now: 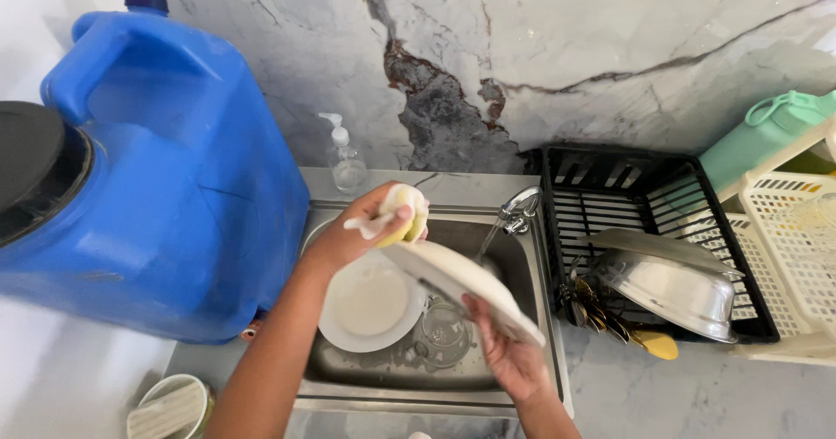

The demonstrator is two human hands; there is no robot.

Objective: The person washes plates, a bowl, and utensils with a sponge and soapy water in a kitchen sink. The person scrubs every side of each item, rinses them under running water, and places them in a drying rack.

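The right hand (509, 356) has its grip pinched on the lower edge of a white plate (461, 287), which tilts over the steel sink (522, 269), its long axis running up and left to the left hand (357, 234). That hand's grip is closed around a yellow sponge (405, 212) at the plate's upper rim. Below lie a second plate (370, 304) and a glass (444, 330); farther off, the tap (520, 205), soap bottle (347, 156), black drying rack (610, 186) and blue water jug (174, 169) crowd the marble counter (679, 395).

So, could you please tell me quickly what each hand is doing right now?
Left hand: closed on a soapy yellow sponge.
Right hand: closed on the edge of a tilted white round plate.
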